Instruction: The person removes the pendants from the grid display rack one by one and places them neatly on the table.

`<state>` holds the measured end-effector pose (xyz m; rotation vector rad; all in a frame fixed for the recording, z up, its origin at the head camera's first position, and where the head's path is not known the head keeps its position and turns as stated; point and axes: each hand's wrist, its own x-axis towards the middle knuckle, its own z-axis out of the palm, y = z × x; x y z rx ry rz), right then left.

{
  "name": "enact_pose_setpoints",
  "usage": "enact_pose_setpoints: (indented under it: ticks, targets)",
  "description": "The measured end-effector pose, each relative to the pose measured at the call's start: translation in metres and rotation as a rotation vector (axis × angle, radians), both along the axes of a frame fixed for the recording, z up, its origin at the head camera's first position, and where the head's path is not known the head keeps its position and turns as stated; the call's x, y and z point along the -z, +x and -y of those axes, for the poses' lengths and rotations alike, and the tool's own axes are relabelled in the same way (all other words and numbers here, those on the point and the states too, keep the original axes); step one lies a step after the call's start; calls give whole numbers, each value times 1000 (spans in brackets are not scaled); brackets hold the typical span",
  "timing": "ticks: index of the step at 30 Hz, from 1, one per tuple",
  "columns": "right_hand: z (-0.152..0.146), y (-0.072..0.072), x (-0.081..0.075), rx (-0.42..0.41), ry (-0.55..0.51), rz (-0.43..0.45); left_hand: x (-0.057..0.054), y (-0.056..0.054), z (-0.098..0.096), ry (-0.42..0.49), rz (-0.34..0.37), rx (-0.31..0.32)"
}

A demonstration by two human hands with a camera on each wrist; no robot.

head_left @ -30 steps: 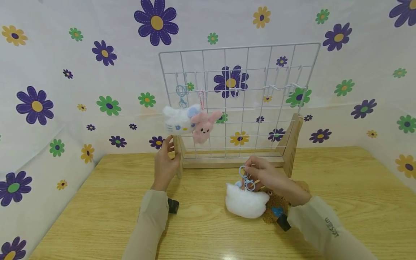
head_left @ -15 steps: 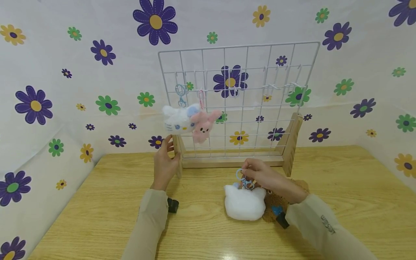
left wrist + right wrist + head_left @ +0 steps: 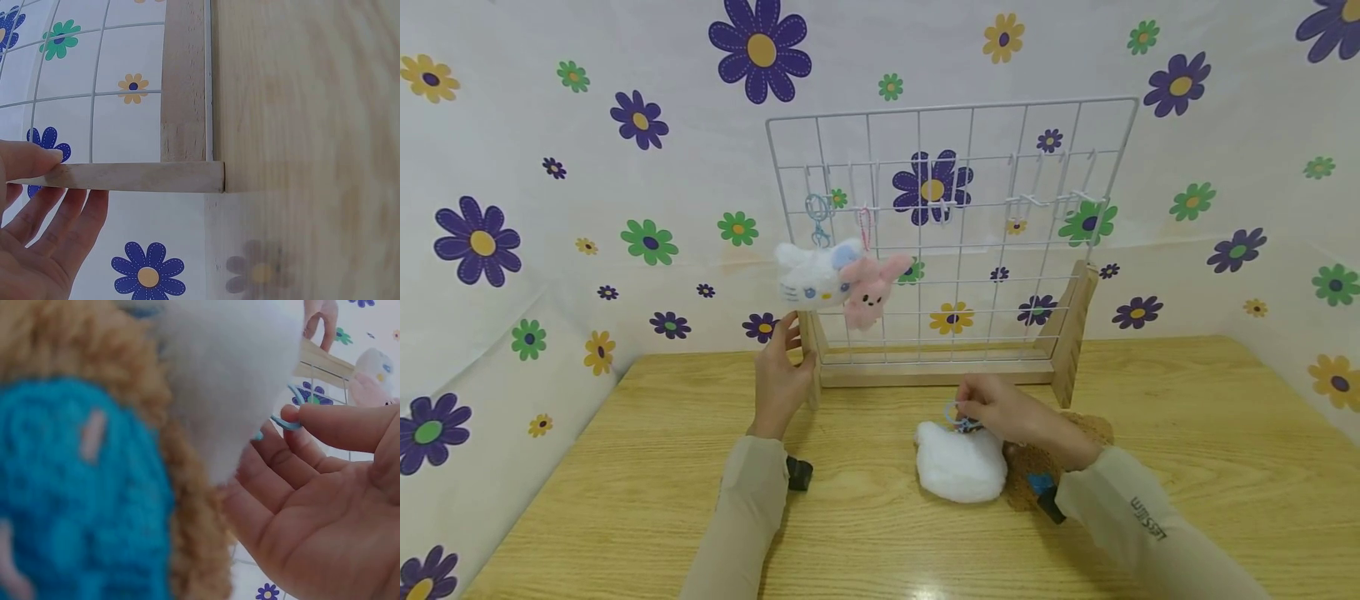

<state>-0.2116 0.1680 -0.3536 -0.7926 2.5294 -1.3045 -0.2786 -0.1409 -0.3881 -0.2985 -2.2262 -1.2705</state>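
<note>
My left hand [image 3: 781, 379] grips the left wooden upright [image 3: 144, 177] of a display rack, thumb on one side and fingers on the other. With thumb and fingertips my right hand [image 3: 1011, 410] pinches the light-blue key ring [image 3: 289, 424] of a white plush keychain [image 3: 961, 467], whose back faces me low over the table. Beside it, partly under my right wrist, lies a brown plush toy [image 3: 1026, 475] with a blue patch, large and blurred in the right wrist view. A white cat-head plush [image 3: 808, 279] and a pink plush [image 3: 868, 296] hang at the rack's left.
The white wire grid [image 3: 970, 258] stands in a wooden base [image 3: 936, 375] at the back of the wood-grain table [image 3: 625, 500]. Several white hooks [image 3: 1030, 200] sit along its upper part. Behind it hangs a flowered cloth [image 3: 685, 183].
My right hand has lowered slightly with the white plush, which shifted a little left and now tips differently, its ears less visible. My left hand stays on the upright.
</note>
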Motion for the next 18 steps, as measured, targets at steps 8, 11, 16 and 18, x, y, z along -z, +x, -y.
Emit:
enact_pose_setpoints:
  ticks: [8, 11, 16, 18]
  targets:
    - [-4, 0, -16, 20, 83, -51, 0, 0, 0, 2, 0, 7]
    - [-6, -1, -26, 45, 81, -78, 0, 1, 0, 5, 6, 9]
    - [-7, -7, -44, 108, -13, -40, -1, 1, 0, 13, 16, 12]
    - [-6, -10, -51, 136, -66, -28, -2, 2, -1, 13, 16, 13]
